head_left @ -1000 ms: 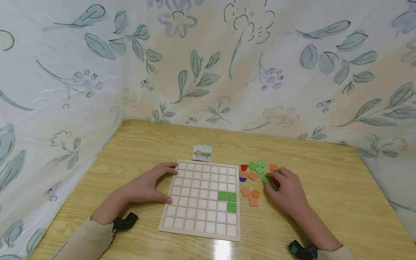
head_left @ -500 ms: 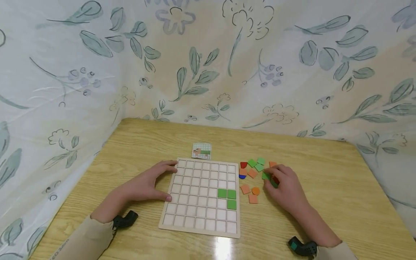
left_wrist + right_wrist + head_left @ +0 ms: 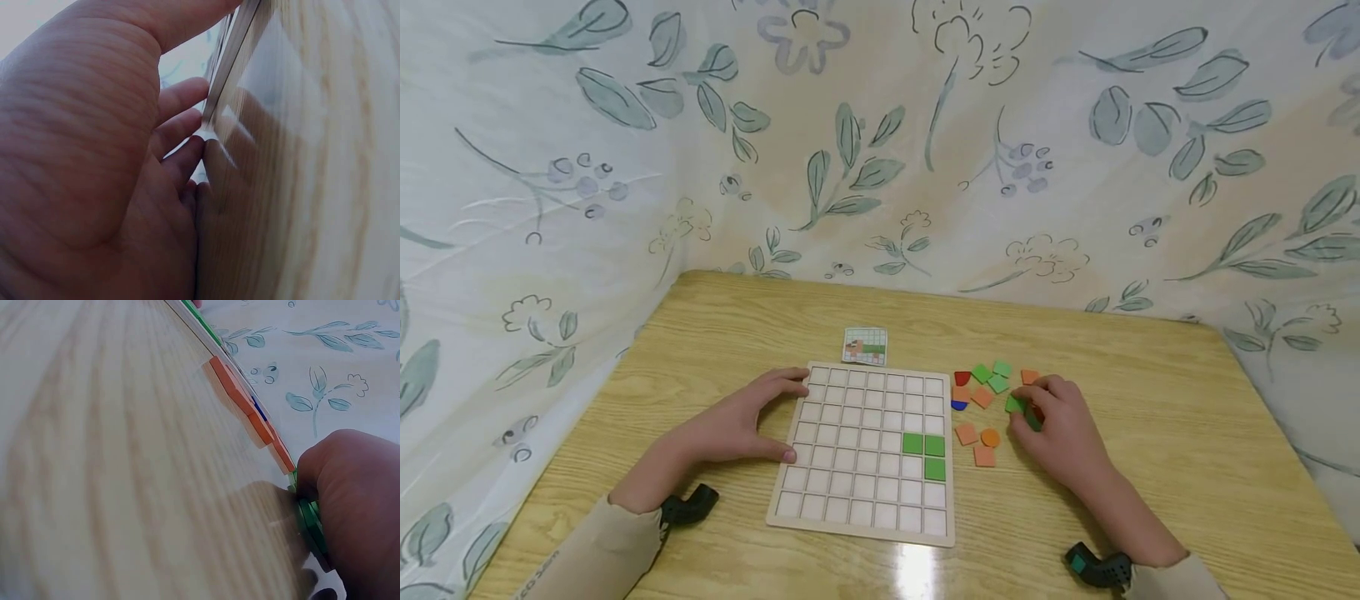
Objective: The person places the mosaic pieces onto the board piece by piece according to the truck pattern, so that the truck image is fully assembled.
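A pale wooden grid board (image 3: 861,533) lies on the table, with three green square tiles (image 3: 935,446) set in its right side. My left hand (image 3: 730,425) rests at the board's left edge, thumb and fingertips touching the rim, fingers spread. To the right of the board, my right hand (image 3: 1063,433) pinches a green tile (image 3: 1014,403) between thumb and forefinger, low over the table. In the right wrist view, green pieces (image 3: 312,531) show under the bent fingers. The palm side of that hand hides part of them, and a dark red piece peeks out beside the fingers.
Orange tiles (image 3: 984,456), an orange disc (image 3: 991,437), light green tiles (image 3: 997,383), a red piece (image 3: 962,378) and a blue piece (image 3: 959,406) lie loose beside the board. A small picture card (image 3: 865,346) lies behind it. Floral cloth (image 3: 880,167) hangs beyond the table.
The head view has shifted slightly, so everything sits a little higher. My right forefinger has shifted slightly on the green tile. The left hand keeps its place on the board.
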Demonstrator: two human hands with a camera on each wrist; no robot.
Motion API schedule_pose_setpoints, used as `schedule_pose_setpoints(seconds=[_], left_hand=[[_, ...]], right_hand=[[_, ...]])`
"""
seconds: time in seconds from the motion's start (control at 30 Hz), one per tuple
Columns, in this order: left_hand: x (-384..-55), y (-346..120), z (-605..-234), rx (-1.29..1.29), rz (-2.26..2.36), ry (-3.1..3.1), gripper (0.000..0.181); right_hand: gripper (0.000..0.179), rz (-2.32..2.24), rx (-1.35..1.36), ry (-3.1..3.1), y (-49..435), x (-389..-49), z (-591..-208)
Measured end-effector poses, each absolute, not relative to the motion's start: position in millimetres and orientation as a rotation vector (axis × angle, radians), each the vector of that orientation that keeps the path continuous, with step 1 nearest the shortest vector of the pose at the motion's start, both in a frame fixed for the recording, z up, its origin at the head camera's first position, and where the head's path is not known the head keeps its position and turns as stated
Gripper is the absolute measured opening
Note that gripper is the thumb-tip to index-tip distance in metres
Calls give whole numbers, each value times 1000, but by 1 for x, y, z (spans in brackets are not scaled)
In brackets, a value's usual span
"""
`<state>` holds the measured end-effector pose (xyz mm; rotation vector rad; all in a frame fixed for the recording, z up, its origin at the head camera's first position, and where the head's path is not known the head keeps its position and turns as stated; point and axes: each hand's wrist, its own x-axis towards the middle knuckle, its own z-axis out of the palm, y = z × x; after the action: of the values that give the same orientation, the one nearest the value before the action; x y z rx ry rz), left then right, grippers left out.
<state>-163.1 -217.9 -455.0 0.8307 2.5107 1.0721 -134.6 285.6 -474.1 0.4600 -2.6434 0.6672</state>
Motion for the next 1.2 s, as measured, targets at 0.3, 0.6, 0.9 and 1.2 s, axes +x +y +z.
schedule_pose_setpoints(seconds=[0.3,0.6,0.9,1.2], left_hand=[[-163,-218,-454,835,1069,2513,92],[-163,-218,-454,828,1073,2507,92],[-163,-218,-454,830,1076,2507,92],[-163,-219,-454,835,1072,2511,91]], right_hand=[[22,683,463,-2636,284,-134,-472],[21,721,473,-2617,279,-132,-469],[25,788,625,-2552,256,-124,-471],[27,890,848,-2427,226,-111,-470]])
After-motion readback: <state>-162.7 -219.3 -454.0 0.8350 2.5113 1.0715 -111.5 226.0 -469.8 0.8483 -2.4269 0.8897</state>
